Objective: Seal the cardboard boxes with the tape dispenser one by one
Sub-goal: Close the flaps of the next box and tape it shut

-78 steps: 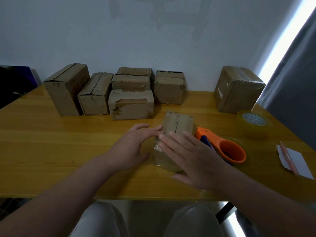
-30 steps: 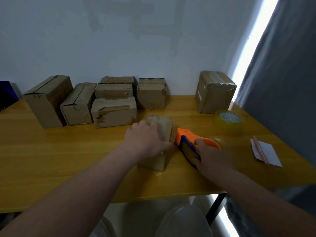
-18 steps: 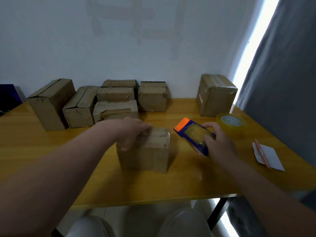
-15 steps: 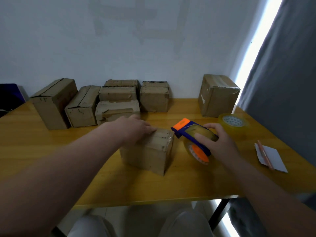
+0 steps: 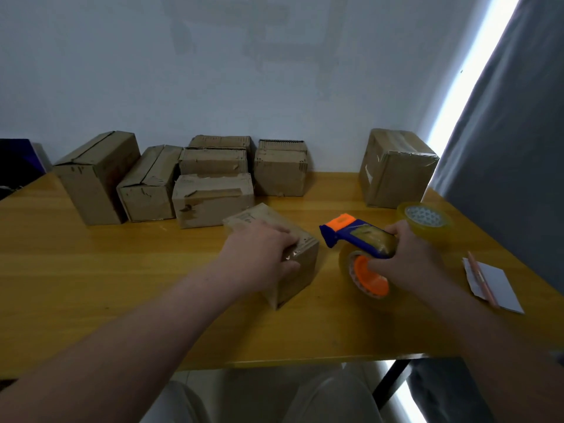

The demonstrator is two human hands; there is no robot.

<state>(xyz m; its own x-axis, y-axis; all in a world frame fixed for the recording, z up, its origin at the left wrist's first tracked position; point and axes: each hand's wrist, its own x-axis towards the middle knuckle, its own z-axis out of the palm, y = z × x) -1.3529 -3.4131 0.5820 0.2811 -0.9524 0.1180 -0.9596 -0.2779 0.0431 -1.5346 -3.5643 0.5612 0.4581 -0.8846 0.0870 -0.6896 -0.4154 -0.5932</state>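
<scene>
A small cardboard box [image 5: 300, 264] stands on the yellow wooden table [image 5: 91, 270], turned at an angle. My left hand [image 5: 259, 254] grips its top and near corner, fingers curled over the edge. To the right of the box, my right hand [image 5: 409, 257] holds the orange and blue tape dispenser [image 5: 357, 236] just above the table, its orange-tipped front pointing left toward the box. The clear tape roll on its orange hub [image 5: 369, 279] hangs under the handle.
Several cardboard boxes [image 5: 210, 198] line the wall at the back left. A larger box [image 5: 396, 169] stands at the back right. A spare tape roll [image 5: 424, 219] lies right of the dispenser. White paper with a pencil [image 5: 491, 285] lies near the right edge.
My right hand picked the dispenser up off the table and lifted it. My left hand turned the small box around and now grips it at an angle.
</scene>
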